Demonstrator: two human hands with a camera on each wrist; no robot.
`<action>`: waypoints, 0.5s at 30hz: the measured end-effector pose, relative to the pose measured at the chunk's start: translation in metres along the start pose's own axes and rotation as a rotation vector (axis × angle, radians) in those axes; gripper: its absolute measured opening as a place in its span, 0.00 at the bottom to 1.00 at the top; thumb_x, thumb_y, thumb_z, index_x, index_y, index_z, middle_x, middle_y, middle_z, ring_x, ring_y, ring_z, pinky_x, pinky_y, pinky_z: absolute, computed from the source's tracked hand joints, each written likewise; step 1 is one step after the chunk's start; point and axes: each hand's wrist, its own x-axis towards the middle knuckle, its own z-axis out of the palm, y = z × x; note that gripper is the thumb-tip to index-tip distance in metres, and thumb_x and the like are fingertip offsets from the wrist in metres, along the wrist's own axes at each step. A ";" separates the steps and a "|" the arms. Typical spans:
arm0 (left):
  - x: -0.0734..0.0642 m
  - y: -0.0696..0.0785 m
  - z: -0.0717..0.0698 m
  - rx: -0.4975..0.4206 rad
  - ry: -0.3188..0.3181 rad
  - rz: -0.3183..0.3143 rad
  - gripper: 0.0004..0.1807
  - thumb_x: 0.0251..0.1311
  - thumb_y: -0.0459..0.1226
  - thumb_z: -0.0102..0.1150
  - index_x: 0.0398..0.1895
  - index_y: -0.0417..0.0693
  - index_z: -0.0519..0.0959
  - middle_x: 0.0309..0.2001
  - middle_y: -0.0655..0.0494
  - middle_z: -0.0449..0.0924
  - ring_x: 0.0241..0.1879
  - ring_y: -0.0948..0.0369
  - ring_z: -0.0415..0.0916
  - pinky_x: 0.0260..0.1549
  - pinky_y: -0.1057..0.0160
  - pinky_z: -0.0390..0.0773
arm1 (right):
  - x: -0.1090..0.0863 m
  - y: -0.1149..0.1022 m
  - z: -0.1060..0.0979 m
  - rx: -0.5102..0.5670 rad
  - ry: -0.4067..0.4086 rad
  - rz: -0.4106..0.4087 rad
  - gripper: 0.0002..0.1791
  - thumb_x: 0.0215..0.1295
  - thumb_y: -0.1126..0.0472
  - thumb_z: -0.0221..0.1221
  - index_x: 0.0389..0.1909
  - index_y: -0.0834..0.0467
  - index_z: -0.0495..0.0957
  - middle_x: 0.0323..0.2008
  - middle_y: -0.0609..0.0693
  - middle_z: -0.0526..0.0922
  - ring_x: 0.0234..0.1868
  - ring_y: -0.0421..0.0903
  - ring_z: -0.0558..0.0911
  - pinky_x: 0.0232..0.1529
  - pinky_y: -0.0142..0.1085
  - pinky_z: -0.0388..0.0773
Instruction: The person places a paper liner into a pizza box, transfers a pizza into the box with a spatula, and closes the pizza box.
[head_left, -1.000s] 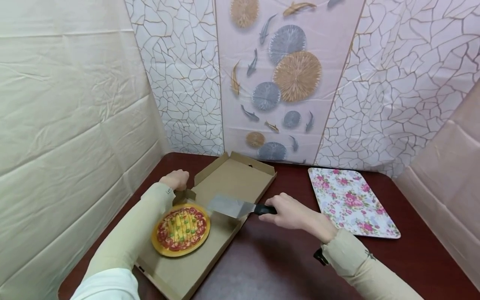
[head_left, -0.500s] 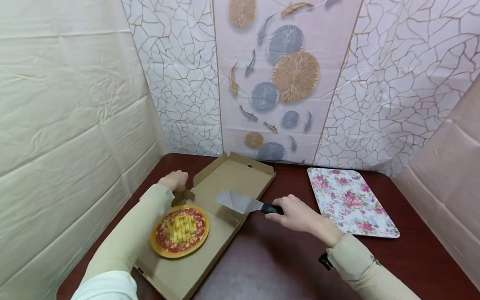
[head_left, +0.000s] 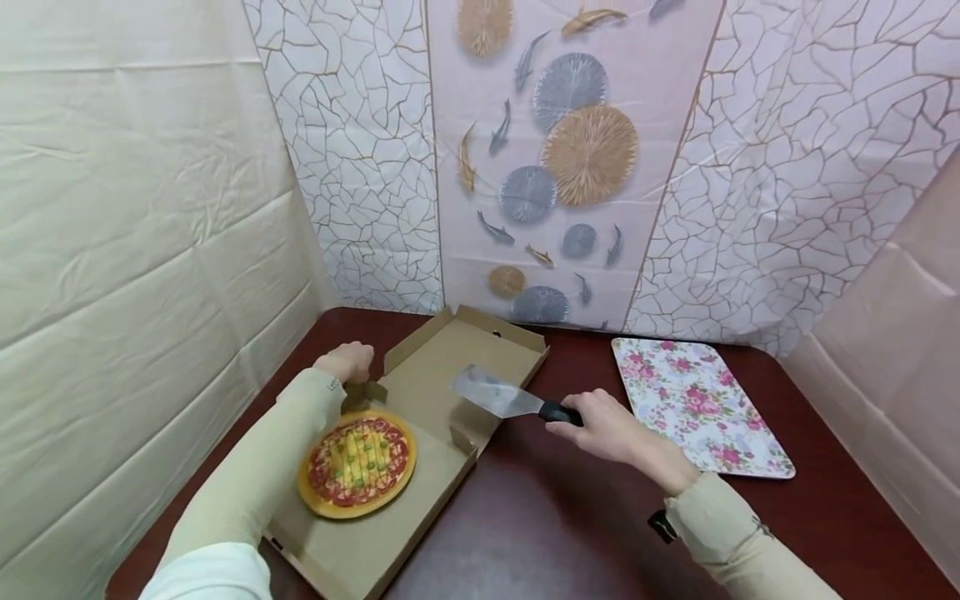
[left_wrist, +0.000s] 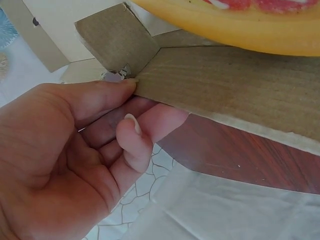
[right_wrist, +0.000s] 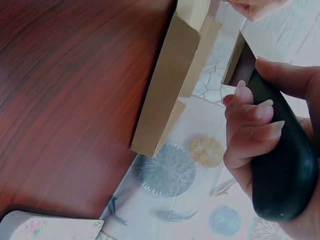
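An open cardboard pizza box (head_left: 390, 529) lies on the table at the left, its lid (head_left: 457, 358) folded back toward the wall. A round pizza (head_left: 357, 464) with a yellow rim sits in the base. My left hand (head_left: 348, 362) pinches the box's side wall (left_wrist: 215, 80) near the hinge corner, thumb on top and fingers beneath. My right hand (head_left: 603, 427) grips the black handle (right_wrist: 282, 155) of a pizza server (head_left: 491, 392). The server's metal blade points left and overlaps the lid's right part in the head view; the right wrist view shows only the handle.
A flower-patterned tray (head_left: 701, 404) lies on the right side of the dark red-brown table (head_left: 570, 525). Fabric walls (head_left: 142, 208) stand at the left, back and right. The box's right wall (right_wrist: 165, 85) rises beside the bare tabletop.
My right hand has moved right with the pizza server, taking the blade from beside the pizza to over the lid's right part. The left hand keeps its hold on the box.
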 end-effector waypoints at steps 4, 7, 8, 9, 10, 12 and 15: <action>0.001 0.002 0.001 0.003 0.010 0.016 0.06 0.64 0.27 0.47 0.40 0.40 0.74 0.37 0.44 0.76 0.28 0.54 0.72 0.21 0.62 0.68 | -0.003 0.004 0.001 -0.002 0.020 0.025 0.11 0.63 0.52 0.62 0.26 0.54 0.78 0.15 0.42 0.68 0.15 0.35 0.62 0.20 0.27 0.59; 0.000 0.003 0.000 0.001 0.014 0.015 0.06 0.64 0.28 0.46 0.39 0.41 0.74 0.36 0.45 0.76 0.27 0.55 0.71 0.21 0.62 0.68 | -0.004 0.007 0.001 0.000 0.024 0.035 0.11 0.63 0.52 0.62 0.26 0.54 0.78 0.16 0.43 0.69 0.15 0.35 0.63 0.20 0.27 0.60; 0.000 0.003 0.000 0.005 0.016 0.017 0.06 0.64 0.28 0.47 0.39 0.40 0.74 0.36 0.45 0.76 0.27 0.55 0.71 0.21 0.62 0.68 | -0.004 0.008 0.001 0.003 0.024 0.039 0.12 0.64 0.52 0.62 0.26 0.54 0.77 0.15 0.43 0.69 0.15 0.35 0.63 0.19 0.27 0.60; 0.001 0.003 0.001 0.004 0.015 0.020 0.06 0.64 0.28 0.46 0.39 0.40 0.74 0.36 0.44 0.76 0.27 0.55 0.71 0.22 0.62 0.69 | -0.004 0.009 0.001 0.003 0.024 0.043 0.12 0.64 0.52 0.62 0.26 0.55 0.78 0.15 0.43 0.70 0.15 0.35 0.63 0.19 0.27 0.61; 0.001 0.002 0.002 0.004 0.015 0.019 0.06 0.64 0.28 0.47 0.39 0.40 0.74 0.36 0.45 0.76 0.28 0.55 0.71 0.23 0.61 0.69 | -0.004 0.010 0.001 0.006 0.022 0.047 0.12 0.64 0.52 0.62 0.26 0.55 0.78 0.16 0.44 0.70 0.14 0.35 0.63 0.19 0.27 0.61; 0.002 0.000 0.003 0.003 0.020 0.015 0.07 0.65 0.28 0.47 0.41 0.40 0.74 0.38 0.44 0.76 0.30 0.54 0.71 0.24 0.60 0.69 | -0.004 0.011 0.001 0.005 0.024 0.057 0.13 0.64 0.51 0.61 0.26 0.55 0.77 0.16 0.45 0.70 0.14 0.35 0.63 0.19 0.27 0.61; 0.002 -0.003 0.006 0.000 0.018 0.012 0.08 0.65 0.29 0.48 0.45 0.40 0.73 0.40 0.44 0.76 0.31 0.54 0.71 0.26 0.60 0.69 | -0.004 0.013 0.000 0.011 0.014 0.069 0.13 0.64 0.51 0.61 0.26 0.55 0.77 0.16 0.45 0.70 0.14 0.36 0.63 0.19 0.28 0.60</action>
